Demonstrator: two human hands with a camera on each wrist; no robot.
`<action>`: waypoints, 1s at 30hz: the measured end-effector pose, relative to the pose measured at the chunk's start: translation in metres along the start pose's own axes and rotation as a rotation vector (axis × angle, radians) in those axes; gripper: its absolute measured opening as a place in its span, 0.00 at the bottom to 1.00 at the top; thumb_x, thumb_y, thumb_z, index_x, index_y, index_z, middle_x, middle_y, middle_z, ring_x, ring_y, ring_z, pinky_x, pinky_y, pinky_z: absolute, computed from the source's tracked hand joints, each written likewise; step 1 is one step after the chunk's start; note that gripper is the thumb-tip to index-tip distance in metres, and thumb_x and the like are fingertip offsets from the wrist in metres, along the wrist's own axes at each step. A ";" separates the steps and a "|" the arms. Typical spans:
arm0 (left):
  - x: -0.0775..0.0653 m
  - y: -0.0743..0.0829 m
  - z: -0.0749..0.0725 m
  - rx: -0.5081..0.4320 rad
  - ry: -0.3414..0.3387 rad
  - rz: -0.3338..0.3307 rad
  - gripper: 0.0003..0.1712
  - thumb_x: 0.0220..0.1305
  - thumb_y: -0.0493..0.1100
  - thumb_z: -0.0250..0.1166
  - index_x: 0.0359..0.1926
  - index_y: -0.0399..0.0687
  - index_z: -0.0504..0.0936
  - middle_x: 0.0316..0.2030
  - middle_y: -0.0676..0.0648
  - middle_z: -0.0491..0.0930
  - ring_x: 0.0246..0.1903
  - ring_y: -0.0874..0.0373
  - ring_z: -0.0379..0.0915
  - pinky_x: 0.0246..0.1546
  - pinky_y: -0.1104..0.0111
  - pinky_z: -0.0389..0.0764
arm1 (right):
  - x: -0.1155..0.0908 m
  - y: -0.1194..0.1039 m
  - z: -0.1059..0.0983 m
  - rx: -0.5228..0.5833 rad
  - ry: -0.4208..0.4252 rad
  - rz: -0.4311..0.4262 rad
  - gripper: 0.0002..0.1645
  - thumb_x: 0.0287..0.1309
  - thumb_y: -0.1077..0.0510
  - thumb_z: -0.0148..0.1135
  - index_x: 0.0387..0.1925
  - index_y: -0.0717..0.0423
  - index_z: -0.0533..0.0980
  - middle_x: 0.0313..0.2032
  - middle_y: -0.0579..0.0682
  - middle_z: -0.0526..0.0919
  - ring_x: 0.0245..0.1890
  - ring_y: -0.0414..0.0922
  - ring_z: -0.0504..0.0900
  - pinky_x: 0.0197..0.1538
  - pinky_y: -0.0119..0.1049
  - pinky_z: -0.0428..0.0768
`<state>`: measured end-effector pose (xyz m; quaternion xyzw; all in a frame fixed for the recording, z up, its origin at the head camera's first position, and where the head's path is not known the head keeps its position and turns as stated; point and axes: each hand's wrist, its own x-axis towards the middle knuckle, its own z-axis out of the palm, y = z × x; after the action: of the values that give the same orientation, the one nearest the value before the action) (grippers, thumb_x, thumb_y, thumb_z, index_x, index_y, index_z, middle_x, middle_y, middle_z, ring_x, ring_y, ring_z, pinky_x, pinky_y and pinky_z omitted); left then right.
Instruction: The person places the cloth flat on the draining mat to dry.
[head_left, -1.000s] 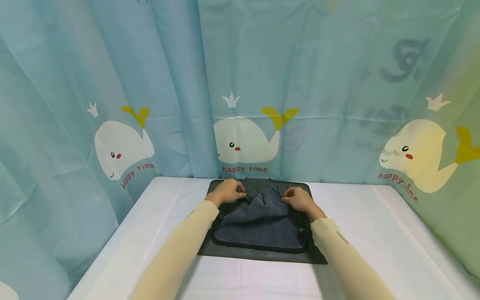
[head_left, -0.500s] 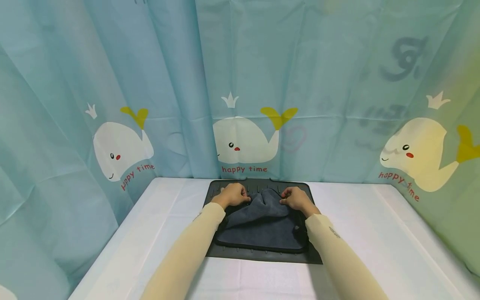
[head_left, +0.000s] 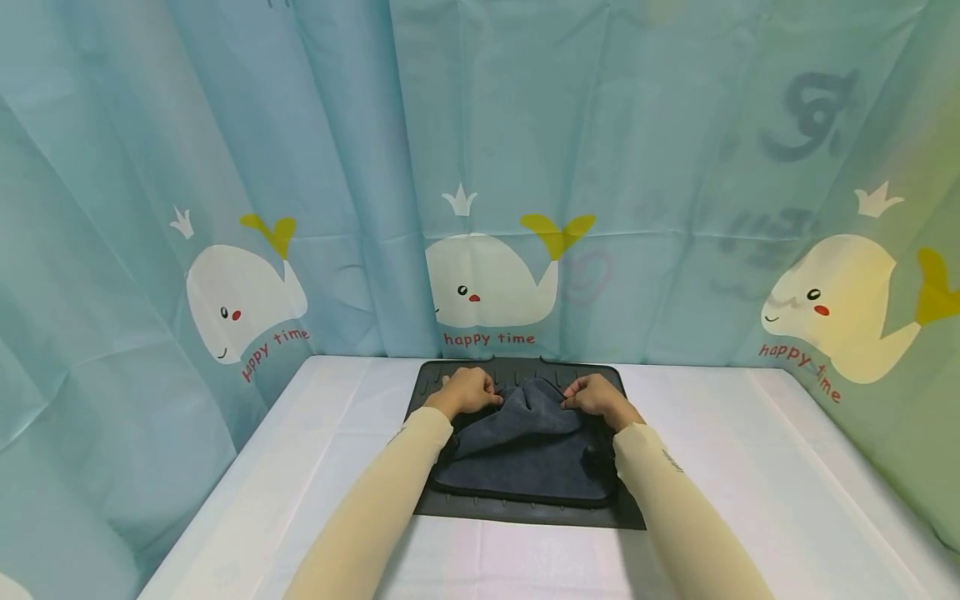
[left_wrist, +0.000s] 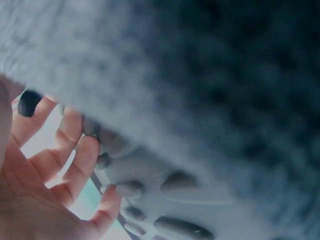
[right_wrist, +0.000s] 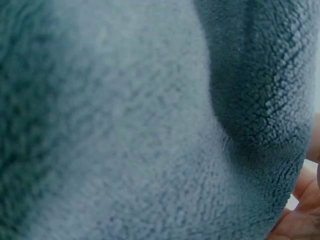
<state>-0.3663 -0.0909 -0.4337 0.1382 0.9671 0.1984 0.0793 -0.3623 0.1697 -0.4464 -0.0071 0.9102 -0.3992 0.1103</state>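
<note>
A dark blue-grey fleecy cloth (head_left: 517, 472) with a black border lies over a dark grey mat (head_left: 543, 514) in the head view. Its far part rises in a gathered fold between the hands. My left hand (head_left: 468, 392) pinches the cloth's far edge on the left. At the right end of the fold, the fingertips of my right hand (head_left: 600, 398) pinch the same edge. Close-up fleece (right_wrist: 145, 115) fills most of the right wrist view and hides much of that hand. In the left wrist view, bent fingers (left_wrist: 72, 165) show below the cloth.
Raised oval bumps (left_wrist: 182, 227) stud the mat. Beneath it is a table with a white cover (head_left: 360, 383). A blue-green curtain (head_left: 637, 167) with whale prints hangs right behind the table and along both sides.
My left hand has shifted right and slightly nearer, drawing the cloth's left side inward. The right hand has barely moved. Almost nothing differs over the last half second.
</note>
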 end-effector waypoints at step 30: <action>-0.007 -0.033 -0.023 -0.273 0.167 0.012 0.08 0.69 0.46 0.67 0.39 0.46 0.84 0.37 0.47 0.84 0.31 0.57 0.76 0.32 0.68 0.74 | -0.002 0.030 -0.022 0.423 -0.028 0.043 0.04 0.69 0.57 0.61 0.36 0.51 0.78 0.29 0.42 0.70 0.30 0.41 0.67 0.38 0.34 0.70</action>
<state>-0.3722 -0.1302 -0.4252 0.1150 0.9334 0.3395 0.0154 -0.3630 0.2066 -0.4536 0.0297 0.8046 -0.5786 0.1305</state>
